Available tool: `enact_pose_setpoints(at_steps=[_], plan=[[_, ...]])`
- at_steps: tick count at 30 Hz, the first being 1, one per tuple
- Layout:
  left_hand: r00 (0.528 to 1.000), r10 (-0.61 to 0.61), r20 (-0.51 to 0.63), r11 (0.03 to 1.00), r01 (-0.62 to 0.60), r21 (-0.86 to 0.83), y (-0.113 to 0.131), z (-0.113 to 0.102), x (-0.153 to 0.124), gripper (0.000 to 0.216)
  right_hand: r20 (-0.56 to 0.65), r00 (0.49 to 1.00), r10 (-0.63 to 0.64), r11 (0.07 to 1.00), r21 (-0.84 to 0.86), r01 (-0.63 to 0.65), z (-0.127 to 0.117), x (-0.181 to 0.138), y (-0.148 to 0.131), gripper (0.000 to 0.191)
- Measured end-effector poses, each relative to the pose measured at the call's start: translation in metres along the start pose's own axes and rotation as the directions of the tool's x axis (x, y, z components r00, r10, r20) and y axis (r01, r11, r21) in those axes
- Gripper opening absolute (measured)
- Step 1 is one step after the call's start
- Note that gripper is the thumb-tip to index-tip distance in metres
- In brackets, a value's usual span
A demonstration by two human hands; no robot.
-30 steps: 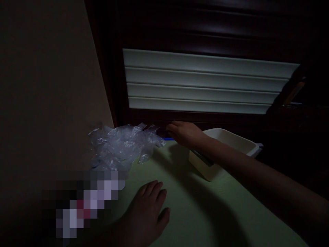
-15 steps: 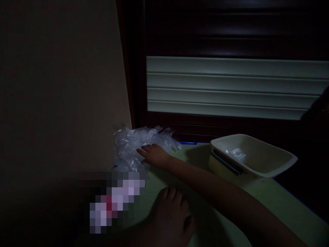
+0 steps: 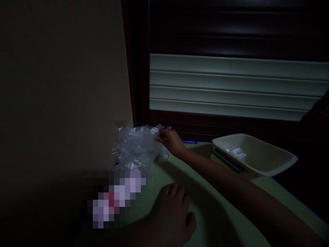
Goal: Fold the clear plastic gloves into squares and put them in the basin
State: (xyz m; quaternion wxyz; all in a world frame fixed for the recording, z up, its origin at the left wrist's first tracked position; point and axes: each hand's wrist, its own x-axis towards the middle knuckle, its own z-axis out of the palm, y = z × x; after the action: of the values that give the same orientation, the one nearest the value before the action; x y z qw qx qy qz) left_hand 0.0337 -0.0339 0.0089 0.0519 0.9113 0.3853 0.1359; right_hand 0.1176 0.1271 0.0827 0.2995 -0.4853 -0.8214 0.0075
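My right hand reaches in from the lower right to a heap of crumpled clear plastic bags in the corner by the wall. Its thumb and fingertips are pinched together on the plastic at the heap's right side. How many layers they grip is hard to make out in the dim light. My left hand is out of view.
A cream plastic bin with a small piece of clear plastic inside stands to the right. A bare foot rests on the green floor. A dark slatted door is behind; a blurred patch lies left.
My right hand has moved up and right over the bags, and its spread fingers have closed into a pinch on the plastic. The heap has shifted shape.
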Motion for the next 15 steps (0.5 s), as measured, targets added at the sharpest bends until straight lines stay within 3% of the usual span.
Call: enact_pose_setpoints(at_steps=[5,9,13,15], plan=[[0.999,0.0,-0.037,1.0,-0.001,-0.009,-0.001,0.002,-0.001,0.029,-0.14,0.982,0.13,0.983,0.146,-0.109,-0.01,0.001,0.007,0.016],[0.999,0.007,-0.051,1.0,-0.007,-0.005,-0.001,0.003,-0.001,0.03,-0.248,0.951,0.183,0.956,0.269,-0.114,-0.023,-0.006,-0.001,0.015],[0.998,0.004,-0.067,0.997,-0.009,-0.074,-0.004,0.005,-0.002,0.03,-0.303,0.926,0.228,0.92,0.379,-0.102,-0.047,-0.047,-0.009,0.016],[0.993,-0.055,-0.102,0.983,0.036,-0.177,-0.007,0.007,-0.001,0.037,-0.322,0.91,0.26,0.903,0.415,-0.112,-0.056,-0.08,-0.009,0.017]])
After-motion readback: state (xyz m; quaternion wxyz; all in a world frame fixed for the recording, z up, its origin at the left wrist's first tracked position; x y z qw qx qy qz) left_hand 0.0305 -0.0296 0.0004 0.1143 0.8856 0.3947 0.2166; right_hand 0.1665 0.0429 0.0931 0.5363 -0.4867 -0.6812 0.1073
